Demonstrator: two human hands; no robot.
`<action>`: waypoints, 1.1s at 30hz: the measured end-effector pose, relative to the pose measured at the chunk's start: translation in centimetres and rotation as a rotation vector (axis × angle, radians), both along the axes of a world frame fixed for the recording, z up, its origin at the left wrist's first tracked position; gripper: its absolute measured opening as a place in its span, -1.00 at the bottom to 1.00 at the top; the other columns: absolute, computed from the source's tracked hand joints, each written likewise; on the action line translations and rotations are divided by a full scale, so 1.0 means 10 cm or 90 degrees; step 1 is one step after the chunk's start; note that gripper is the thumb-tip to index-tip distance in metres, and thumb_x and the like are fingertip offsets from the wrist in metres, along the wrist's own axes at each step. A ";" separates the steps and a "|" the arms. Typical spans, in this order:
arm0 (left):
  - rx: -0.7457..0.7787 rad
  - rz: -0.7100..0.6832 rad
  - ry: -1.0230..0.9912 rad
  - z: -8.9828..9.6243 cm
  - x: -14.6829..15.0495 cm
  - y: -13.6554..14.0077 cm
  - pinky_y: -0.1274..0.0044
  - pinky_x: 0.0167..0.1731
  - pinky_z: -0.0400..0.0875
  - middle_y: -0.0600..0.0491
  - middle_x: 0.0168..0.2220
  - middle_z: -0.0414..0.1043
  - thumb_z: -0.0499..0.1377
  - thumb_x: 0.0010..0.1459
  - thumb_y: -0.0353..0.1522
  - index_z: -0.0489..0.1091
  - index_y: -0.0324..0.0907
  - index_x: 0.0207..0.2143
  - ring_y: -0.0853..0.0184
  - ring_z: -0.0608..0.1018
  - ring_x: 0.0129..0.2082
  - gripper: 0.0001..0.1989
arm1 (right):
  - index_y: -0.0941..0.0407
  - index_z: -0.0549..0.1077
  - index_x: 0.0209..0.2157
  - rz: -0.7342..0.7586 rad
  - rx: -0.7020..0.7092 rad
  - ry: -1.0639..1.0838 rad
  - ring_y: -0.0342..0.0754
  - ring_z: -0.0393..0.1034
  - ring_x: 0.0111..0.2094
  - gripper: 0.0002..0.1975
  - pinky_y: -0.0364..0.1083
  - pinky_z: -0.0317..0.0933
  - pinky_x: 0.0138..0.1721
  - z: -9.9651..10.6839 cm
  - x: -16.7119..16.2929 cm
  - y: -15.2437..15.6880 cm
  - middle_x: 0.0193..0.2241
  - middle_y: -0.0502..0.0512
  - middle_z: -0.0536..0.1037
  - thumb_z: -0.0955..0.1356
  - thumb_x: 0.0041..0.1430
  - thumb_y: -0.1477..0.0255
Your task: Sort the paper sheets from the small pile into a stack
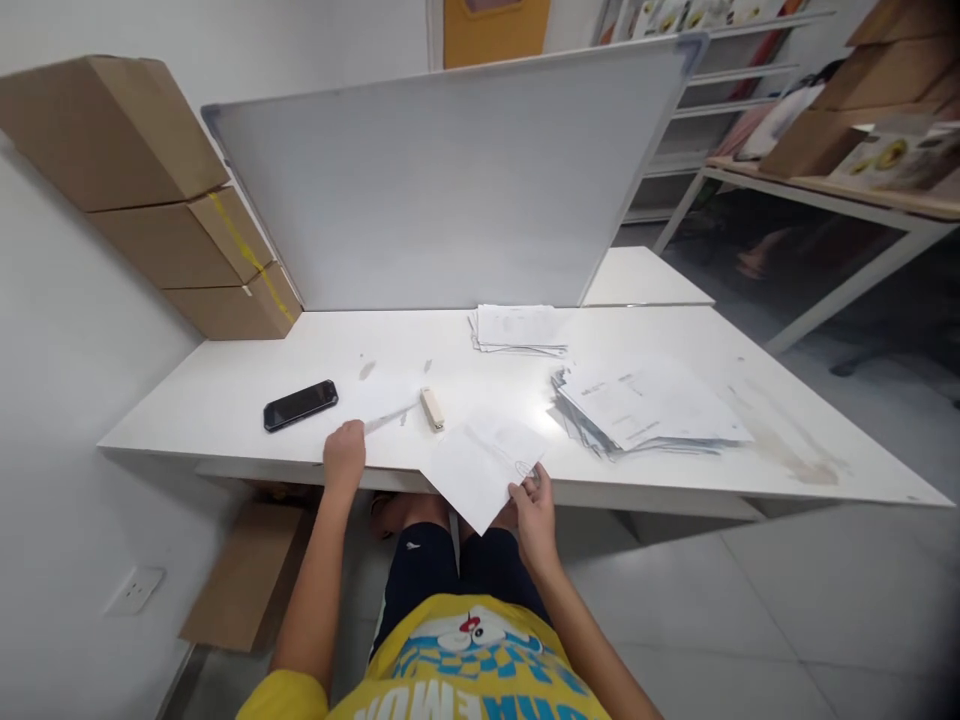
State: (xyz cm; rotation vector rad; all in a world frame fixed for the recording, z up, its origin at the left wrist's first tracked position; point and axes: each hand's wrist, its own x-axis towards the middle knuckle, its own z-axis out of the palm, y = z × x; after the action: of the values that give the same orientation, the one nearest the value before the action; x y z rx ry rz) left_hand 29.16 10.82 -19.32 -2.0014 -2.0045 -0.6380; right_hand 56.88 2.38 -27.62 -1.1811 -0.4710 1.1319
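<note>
My right hand (535, 510) pinches the right edge of a white paper sheet (480, 470), whose near corner hangs over the table's front edge. Faint print and a looped mark show on that sheet. Over at the left, my left hand (345, 457) is closed on another sheet of paper (386, 415), seen nearly edge-on and tilted up from the tabletop. A small cream stapler (432, 409) lies between the two sheets. Beyond my left hand rests a black smartphone (301, 405), screen up.
On the white table (225, 400), a large loose paper stack (645, 405) lies to the right and a smaller paper pile (520, 328) further back. A whiteboard (450, 190) stands along the rear edge. Cardboard boxes (217, 235) are stacked at the left; an open carton (244, 575) sits below.
</note>
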 end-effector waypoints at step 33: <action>-0.101 -0.196 0.064 -0.43 -0.58 -0.31 0.19 0.16 0.12 -0.15 0.13 0.35 -0.07 0.26 -0.26 0.35 -0.20 0.07 0.07 0.33 0.18 -0.58 | 0.05 0.21 0.12 -0.009 -0.023 0.002 -0.08 0.38 -0.35 -0.33 -0.10 0.28 -0.33 -0.05 0.12 -0.14 -0.34 0.01 0.48 0.41 -0.07 0.32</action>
State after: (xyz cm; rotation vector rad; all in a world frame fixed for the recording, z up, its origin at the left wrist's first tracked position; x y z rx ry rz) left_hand 23.39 7.75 -23.63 -2.4120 -1.7547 -0.4353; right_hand 58.13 1.01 -28.11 -1.2127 -0.4412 1.1342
